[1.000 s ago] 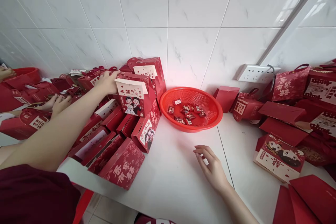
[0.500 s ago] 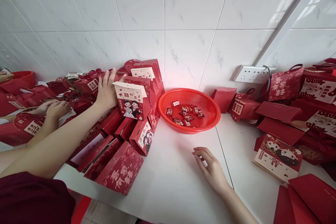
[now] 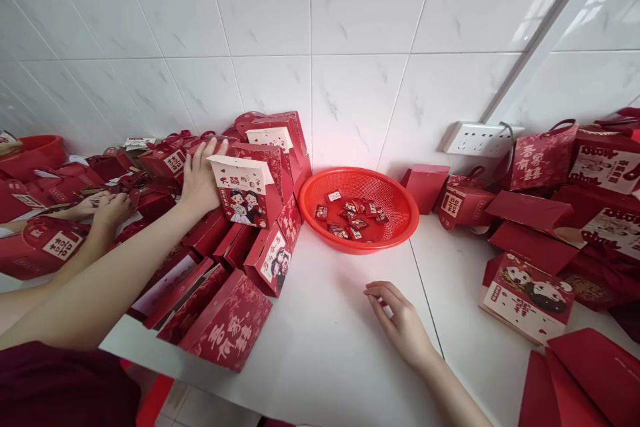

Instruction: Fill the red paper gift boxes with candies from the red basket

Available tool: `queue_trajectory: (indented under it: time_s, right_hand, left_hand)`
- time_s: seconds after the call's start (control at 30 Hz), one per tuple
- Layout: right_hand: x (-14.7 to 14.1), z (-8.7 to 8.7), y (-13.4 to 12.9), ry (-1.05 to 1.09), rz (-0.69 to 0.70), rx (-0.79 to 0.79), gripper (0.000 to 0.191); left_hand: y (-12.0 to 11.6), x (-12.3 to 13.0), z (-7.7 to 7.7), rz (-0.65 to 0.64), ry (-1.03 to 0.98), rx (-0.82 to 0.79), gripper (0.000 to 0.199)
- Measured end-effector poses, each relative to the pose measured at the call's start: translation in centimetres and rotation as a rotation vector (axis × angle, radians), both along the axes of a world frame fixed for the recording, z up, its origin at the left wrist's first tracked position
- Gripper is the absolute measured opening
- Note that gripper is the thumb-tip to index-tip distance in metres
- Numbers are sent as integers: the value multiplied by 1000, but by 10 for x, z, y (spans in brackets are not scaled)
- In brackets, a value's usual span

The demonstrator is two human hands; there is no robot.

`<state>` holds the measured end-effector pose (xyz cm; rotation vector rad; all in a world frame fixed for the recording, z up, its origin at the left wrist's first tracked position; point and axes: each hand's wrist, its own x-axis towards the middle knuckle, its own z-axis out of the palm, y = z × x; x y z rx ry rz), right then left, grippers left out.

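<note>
My left hand [image 3: 203, 177] reaches to the back left and rests against a red and cream box [image 3: 243, 197] printed with a cartoon couple. Its fingers point up and pass partly behind the box, so I cannot make out a firm hold. My right hand [image 3: 397, 320] hovers over the white table [image 3: 320, 373], its fingers curled loosely with a gap between thumb and fingers, nothing in it. Beyond it stands a red perforated basket [image 3: 360, 247] with several small wrapped packets [image 3: 356, 208] inside. Open red boxes [image 3: 227, 320] stand in rows below my left hand.
At the far left, another person's hands [image 3: 113, 207] work among red gift boxes [image 3: 43, 250]. More red boxes [image 3: 530, 300] crowd the right side. A white power strip [image 3: 483, 140] with a cable is by the tiled wall.
The view has shifted slightly. My left hand has moved little, staying by the couple-printed box, its fingers a bit closer together. My right hand keeps its loose curl over the table.
</note>
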<state>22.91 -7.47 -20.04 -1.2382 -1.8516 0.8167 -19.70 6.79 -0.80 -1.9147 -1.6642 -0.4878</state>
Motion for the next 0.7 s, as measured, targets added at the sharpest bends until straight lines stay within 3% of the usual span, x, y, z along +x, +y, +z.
queue_trajectory:
  time_s: [0.23,0.4,0.57,0.7]
  right_hand:
    - [1,-1,-1,-6,21,32,22]
    - [0,0,-3,-25,46,49,22]
    - [1,5,-5,-65,62,110,22]
    - [2,10,-8,-102,82,164,21]
  left_hand:
    - [-14,-11,16,-78,-122,67,72]
    - [-27,-3,37,-61,-196,173,65]
    - [-55,33,61,-126,-233,241,57]
    - [-109,77,72,-228,-223,328,60]
